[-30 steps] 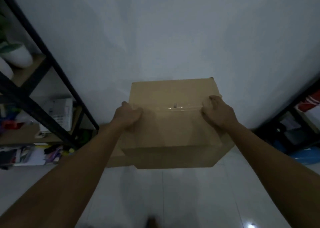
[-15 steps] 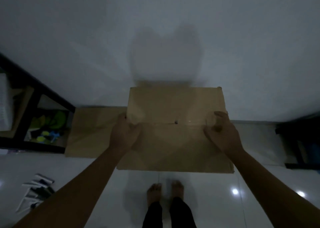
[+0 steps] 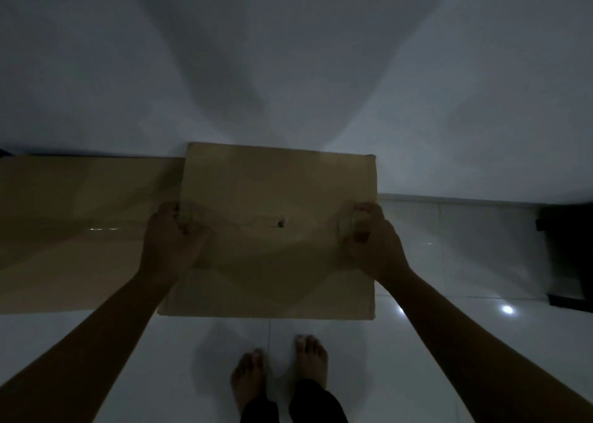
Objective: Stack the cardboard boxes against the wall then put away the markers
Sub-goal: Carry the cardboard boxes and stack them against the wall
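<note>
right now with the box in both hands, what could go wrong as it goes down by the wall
1. Both hands, left and right, hold the box only at its side edges, so it could slip or tilt.
2. It sits tight against the bigger box on the left; the left fingers might get pinched between them.
3. Bare feet stand just below the box's near edge, so a drop could land on the toes.

The one head-worn view looks steeply down, close over the cardboard box (image 3: 279, 230), apparently toward the wall (image 3: 288, 69).
</note>
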